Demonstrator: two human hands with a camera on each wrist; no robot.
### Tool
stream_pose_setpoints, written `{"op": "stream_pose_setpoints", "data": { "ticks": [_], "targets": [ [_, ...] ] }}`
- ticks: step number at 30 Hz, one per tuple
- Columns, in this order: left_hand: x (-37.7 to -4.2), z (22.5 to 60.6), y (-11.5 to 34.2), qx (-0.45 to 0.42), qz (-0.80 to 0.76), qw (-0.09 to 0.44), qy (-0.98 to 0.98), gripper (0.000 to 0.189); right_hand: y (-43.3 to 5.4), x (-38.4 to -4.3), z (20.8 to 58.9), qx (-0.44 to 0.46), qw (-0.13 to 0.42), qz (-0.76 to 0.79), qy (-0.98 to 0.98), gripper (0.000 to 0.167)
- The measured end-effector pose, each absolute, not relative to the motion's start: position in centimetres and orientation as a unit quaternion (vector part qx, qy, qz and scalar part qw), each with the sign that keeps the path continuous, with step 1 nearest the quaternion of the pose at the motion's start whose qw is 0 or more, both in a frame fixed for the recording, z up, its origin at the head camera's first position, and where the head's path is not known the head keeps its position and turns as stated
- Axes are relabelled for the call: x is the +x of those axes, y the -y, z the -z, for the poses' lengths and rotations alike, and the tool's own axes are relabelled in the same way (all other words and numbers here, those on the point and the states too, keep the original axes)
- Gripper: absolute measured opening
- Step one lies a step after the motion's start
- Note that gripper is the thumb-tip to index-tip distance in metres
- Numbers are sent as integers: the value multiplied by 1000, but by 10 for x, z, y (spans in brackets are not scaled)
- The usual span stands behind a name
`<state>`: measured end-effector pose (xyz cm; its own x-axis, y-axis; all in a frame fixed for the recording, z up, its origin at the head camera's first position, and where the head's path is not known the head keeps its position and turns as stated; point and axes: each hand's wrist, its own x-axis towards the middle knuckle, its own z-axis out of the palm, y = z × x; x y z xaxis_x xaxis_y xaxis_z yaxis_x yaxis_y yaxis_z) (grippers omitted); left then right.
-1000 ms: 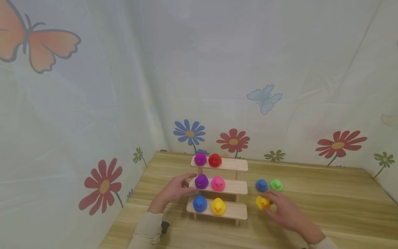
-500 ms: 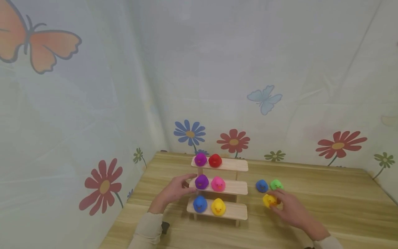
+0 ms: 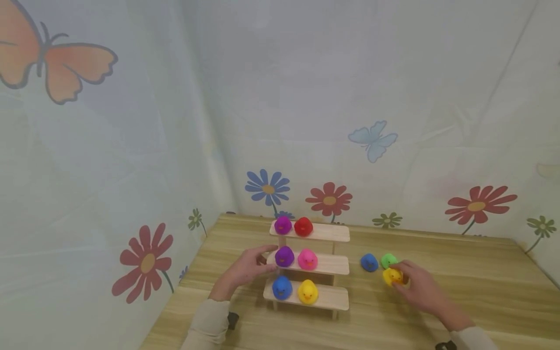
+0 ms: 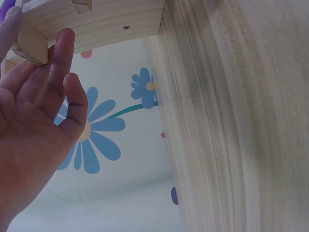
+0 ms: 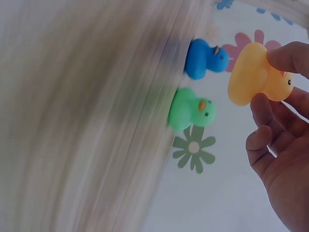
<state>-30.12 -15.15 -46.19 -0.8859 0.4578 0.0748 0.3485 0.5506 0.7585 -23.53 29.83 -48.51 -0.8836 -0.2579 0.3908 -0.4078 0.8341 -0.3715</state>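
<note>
My right hand (image 3: 420, 289) pinches a yellow rubber duck (image 3: 392, 277) between thumb and fingers. In the right wrist view this yellow duck (image 5: 256, 75) hangs clear of the table, thumb on one side and fingertips on the other. Just behind it in the head view, a green duck (image 3: 388, 260) sits on the table beside a blue duck (image 3: 369, 262). On the left, my left hand (image 3: 247, 267) grips the end of the middle tier of a three-tier wooden shelf (image 3: 334, 264), next to a purple duck (image 3: 285, 256). In the left wrist view its fingers curl around the plank end (image 4: 33, 42).
A red duck (image 3: 304, 226) and a magenta duck (image 3: 283, 225) stand on the top tier. The middle tier also bears a pink duck (image 3: 307, 260). On the bottom tier are another blue duck (image 3: 282, 288) and another yellow duck (image 3: 308, 292). A flower-printed curtain (image 3: 302, 97) borders the wooden table (image 3: 472, 282).
My right hand has carried the yellow duck rightward and slightly farther back, from in front of the blue duck to in front of the green one. The left hand has stayed at the shelf.
</note>
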Motion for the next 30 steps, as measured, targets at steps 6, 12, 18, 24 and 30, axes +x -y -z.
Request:
{"op": "stream_pose_setpoints", "data": {
  "ticks": [6, 12, 18, 24, 30],
  "targets": [
    [-301, 463, 152, 224, -410, 70, -881, 57, -309, -240, 484, 161, 157, -226, 948, 38],
    [-302, 464, 152, 226, -412, 68, -880, 56, -320, -246, 487, 143, 149, -216, 954, 41],
    [-301, 463, 152, 229, -413, 66, -879, 56, -330, -250, 490, 124, 131, -221, 959, 42],
    [-301, 462, 151, 229, -412, 65, -880, 56, -339, -253, 491, 105, 117, -228, 961, 44],
    [-300, 461, 151, 234, -416, 64, -876, 55, -346, -257, 494, 107, 121, -230, 960, 43]
  ]
}}
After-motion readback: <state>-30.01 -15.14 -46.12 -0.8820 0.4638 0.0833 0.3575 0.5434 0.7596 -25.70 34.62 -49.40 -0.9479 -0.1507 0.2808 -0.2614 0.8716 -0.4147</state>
